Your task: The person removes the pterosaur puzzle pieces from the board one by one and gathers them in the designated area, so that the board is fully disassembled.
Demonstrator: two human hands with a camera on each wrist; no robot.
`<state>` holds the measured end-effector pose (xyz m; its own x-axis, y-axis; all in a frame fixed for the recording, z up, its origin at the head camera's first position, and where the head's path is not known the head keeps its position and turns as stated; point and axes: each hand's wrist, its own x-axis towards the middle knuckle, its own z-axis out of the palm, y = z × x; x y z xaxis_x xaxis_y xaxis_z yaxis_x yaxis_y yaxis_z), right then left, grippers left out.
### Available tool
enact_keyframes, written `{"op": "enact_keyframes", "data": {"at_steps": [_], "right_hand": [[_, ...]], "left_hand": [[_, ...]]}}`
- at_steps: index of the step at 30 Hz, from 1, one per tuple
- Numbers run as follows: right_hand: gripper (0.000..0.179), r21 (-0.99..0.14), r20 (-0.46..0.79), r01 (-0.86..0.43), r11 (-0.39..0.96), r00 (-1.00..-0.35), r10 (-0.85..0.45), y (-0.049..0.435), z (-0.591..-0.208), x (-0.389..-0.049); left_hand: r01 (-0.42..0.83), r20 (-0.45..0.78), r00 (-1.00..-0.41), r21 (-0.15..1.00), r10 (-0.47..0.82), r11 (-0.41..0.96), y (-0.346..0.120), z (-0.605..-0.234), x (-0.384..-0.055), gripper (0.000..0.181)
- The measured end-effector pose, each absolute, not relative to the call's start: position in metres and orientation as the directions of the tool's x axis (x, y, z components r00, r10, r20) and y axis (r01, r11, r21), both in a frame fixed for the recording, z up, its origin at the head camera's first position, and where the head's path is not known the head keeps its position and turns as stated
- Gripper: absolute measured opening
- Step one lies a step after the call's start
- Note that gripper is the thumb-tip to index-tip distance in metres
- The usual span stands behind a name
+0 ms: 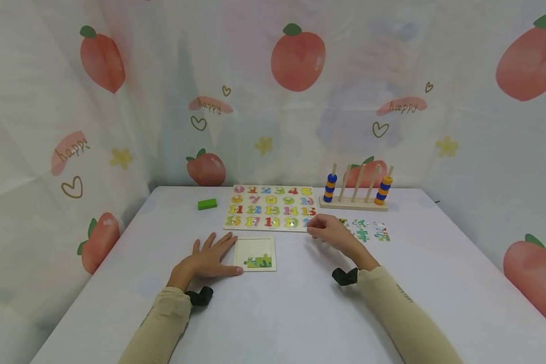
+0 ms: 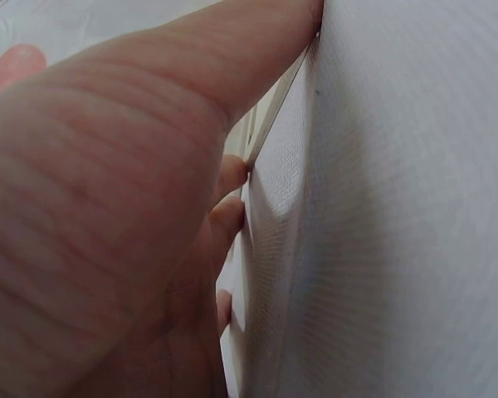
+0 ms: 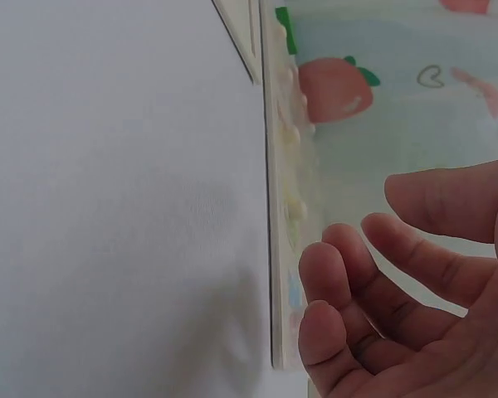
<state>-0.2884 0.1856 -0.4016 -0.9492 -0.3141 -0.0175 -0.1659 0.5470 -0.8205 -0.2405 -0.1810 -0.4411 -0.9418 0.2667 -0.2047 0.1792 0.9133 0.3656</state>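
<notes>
A small square puzzle tray [image 1: 250,246] lies on the table with joined green jigsaw pieces [image 1: 260,261] along its lower right. My left hand [image 1: 207,260] is spread flat at the tray's left side, thumb and fingertips touching its edge; the left wrist view also shows the thumb [image 2: 257,50] against it. Over the right end of a number board [image 1: 266,216], my right hand [image 1: 336,236] hovers with loosely bent fingers. Nothing shows between thumb and fingers [image 3: 324,274] in the right wrist view. Several loose jigsaw pieces [image 1: 382,232] lie beyond that hand, partly hidden by it.
Behind the loose pieces stands a wooden peg rack [image 1: 352,203] with blue and orange rings on its outer pegs. A green block [image 1: 207,204] lies left of the number board. Printed cloth [image 1: 255,116] hangs behind the table [image 1: 273,318].
</notes>
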Motion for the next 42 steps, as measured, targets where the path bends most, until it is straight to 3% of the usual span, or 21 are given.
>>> {"op": "enact_keyframes", "data": {"at_steps": [25, 42], "right_hand": [[0.025, -0.809, -0.001, -0.263, 0.526, -0.894, -0.448, 0.119, -0.398, -0.275], [0.025, -0.760, -0.019, -0.385, 0.524, -0.792, -0.610, 0.080, -0.395, -0.265]], "left_hand": [[0.171, -0.223, -0.937, 0.375, 0.268, 0.911, -0.180, -0.433, -0.236, 0.108], [0.169, -0.230, -0.937, 0.359, 0.262, 0.918, -0.181, -0.433, -0.237, 0.107]]}}
